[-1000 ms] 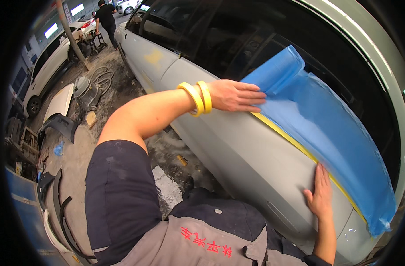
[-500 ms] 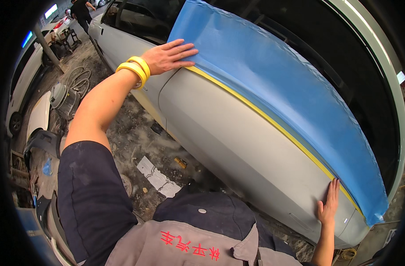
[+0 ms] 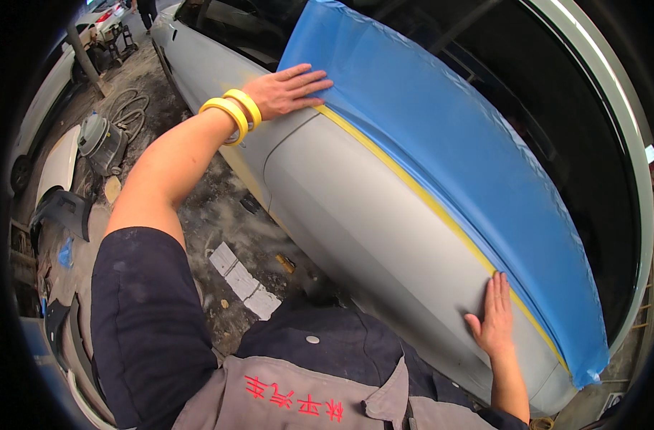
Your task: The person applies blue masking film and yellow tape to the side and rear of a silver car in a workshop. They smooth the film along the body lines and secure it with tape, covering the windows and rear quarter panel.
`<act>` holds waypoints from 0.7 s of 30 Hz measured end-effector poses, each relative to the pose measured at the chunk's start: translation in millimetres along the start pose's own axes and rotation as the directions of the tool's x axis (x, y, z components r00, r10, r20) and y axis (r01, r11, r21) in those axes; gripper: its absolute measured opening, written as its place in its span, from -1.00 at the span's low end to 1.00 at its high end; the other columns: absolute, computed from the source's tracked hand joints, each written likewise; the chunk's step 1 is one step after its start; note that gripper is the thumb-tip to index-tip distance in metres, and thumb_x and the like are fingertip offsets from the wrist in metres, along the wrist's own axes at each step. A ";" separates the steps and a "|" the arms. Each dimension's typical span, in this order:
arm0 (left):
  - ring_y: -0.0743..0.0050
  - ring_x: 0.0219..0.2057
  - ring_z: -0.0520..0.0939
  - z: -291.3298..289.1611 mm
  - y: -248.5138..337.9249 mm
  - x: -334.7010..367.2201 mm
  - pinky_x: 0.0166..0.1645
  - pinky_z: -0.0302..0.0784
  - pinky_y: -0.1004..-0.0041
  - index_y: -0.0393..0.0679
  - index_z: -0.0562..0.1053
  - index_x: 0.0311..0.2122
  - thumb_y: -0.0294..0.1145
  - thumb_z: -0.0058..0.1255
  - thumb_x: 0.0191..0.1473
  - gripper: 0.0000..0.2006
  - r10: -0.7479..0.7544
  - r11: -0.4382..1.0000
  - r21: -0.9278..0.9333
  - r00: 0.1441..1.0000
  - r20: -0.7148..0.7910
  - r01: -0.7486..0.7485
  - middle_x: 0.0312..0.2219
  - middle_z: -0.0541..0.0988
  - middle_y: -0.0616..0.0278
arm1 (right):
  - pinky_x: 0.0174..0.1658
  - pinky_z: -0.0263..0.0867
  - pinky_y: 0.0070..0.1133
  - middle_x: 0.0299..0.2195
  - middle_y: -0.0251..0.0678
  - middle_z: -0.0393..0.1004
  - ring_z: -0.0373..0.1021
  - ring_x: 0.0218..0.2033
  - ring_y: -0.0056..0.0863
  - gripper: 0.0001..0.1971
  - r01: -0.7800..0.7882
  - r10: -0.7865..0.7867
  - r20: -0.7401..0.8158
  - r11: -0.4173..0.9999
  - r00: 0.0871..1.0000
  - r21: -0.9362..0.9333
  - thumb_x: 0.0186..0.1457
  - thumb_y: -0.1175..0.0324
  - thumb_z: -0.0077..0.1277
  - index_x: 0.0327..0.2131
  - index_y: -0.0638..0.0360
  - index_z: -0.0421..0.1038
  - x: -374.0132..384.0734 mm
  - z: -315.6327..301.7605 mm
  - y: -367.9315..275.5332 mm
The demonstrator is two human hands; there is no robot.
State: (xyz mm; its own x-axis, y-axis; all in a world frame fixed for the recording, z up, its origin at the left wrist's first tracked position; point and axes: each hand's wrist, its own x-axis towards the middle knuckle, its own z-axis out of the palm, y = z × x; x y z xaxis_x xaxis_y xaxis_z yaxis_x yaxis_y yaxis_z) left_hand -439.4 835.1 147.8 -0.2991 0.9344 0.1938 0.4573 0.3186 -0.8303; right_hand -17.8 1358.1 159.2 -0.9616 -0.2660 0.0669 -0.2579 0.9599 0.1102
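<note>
A strip of yellow masking tape [image 3: 413,188] runs along the upper edge of a grey car door panel [image 3: 370,208]. From that tape, blue masking film [image 3: 441,122] spreads over the dark window glass. My left hand [image 3: 282,92] lies flat at the film's left end, fingers stretched over the film and the start of the tape. Two yellow tape rolls [image 3: 230,115] hang around my left wrist like bracelets. Toward the panel's lower right, my right hand [image 3: 493,315] rests flat on the door, fingertips on the tape line and thumb spread apart.
On the dusty floor at left stand a grey vacuum cleaner [image 3: 101,143] with its hose [image 3: 130,111] and loose body parts [image 3: 65,209]. White papers [image 3: 244,281] and a small yellow object [image 3: 286,264] lie below the door. Another car and a person's legs [image 3: 146,13] show at top left.
My right hand has slid along the tape, away from its lower right end and toward my left hand. My left hand stays at the film's left end. The view has shifted slightly.
</note>
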 end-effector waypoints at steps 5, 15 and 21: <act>0.25 0.46 0.07 2.9 -0.4 -0.8 0.54 -0.14 0.13 0.21 0.29 0.35 -0.28 -0.01 0.19 -0.41 0.013 0.998 -0.056 0.999 -0.034 -0.015 0.45 0.08 0.27 | 0.42 -0.05 -0.07 0.34 0.25 0.08 -0.01 0.40 0.18 -0.09 0.143 -0.143 -0.013 0.990 0.990 0.003 0.04 0.04 0.24 0.26 0.56 0.12 73.0 2.6 -38.3; 0.21 0.43 0.14 26.2 -14.9 -5.7 0.53 -0.09 0.15 0.13 0.42 0.26 -0.25 -0.02 0.17 -0.49 0.078 0.989 -0.102 0.973 -0.219 -0.103 0.41 0.19 0.22 | 0.43 -0.03 -0.18 0.34 0.18 0.09 0.02 0.40 0.07 -0.11 0.225 -0.205 -0.148 0.966 0.967 0.130 0.10 0.01 0.21 0.27 0.53 0.11 262.9 16.5 -161.2; 0.22 0.41 0.22 78.3 -52.0 -28.5 0.51 0.00 0.19 0.03 0.34 0.30 -0.29 -0.12 0.23 -0.49 0.171 0.958 -0.125 0.862 -0.477 -0.259 0.38 0.23 0.18 | 0.43 -0.05 -0.18 0.35 0.17 0.08 -0.01 0.40 0.08 -0.08 0.159 -0.148 -0.166 0.986 0.975 0.058 0.12 -0.04 0.18 0.28 0.55 0.08 366.8 30.4 -238.1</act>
State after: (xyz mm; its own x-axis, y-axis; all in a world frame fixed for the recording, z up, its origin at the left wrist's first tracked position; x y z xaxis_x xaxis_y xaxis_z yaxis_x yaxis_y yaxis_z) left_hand -520.3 779.4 144.5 0.2197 0.9362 0.2745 0.6201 0.0832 -0.7801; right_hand -312.0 1034.6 127.3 -0.8839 -0.4159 0.2136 -0.4128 0.9088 0.0613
